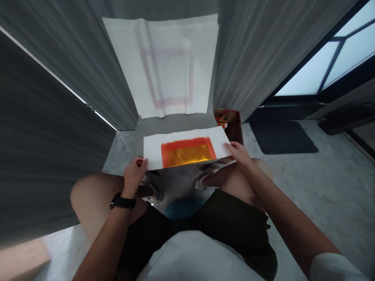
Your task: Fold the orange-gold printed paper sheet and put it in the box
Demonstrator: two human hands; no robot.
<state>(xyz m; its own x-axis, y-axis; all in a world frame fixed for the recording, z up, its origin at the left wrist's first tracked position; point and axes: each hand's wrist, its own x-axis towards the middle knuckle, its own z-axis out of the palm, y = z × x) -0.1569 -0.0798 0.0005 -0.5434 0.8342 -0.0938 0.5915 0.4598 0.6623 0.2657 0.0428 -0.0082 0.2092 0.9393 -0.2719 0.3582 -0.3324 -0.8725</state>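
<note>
1. While our left hand (134,176) pinches the near left corner of a white sheet (152,150), our right hand (236,153) grips the sheet's right edge, its fingers (231,147) lying across the paper; neither hand has let go.
2. We hold the white sheet out in front of us, above our knees. An orange border (184,143) printed on it frames a gold foil panel (189,155), which has a thin pale crease.
3. A black watch (123,201) circles our left wrist. Below the sheet are our sneakers (203,179), with a blue object (183,208) between them, and nearer us are our dark shorts (234,218) and white T-shirt (199,257).
4. Just beyond the sheet's far right corner, a printed cardboard box (227,117) stands partly hidden. Farther ahead, a large white paper (164,50) with a faint pinkish rectangular mark lies against grey fabric (254,50).
5. Off to our right are a dark floor mat (281,136) and a dark-framed window (328,58).
</note>
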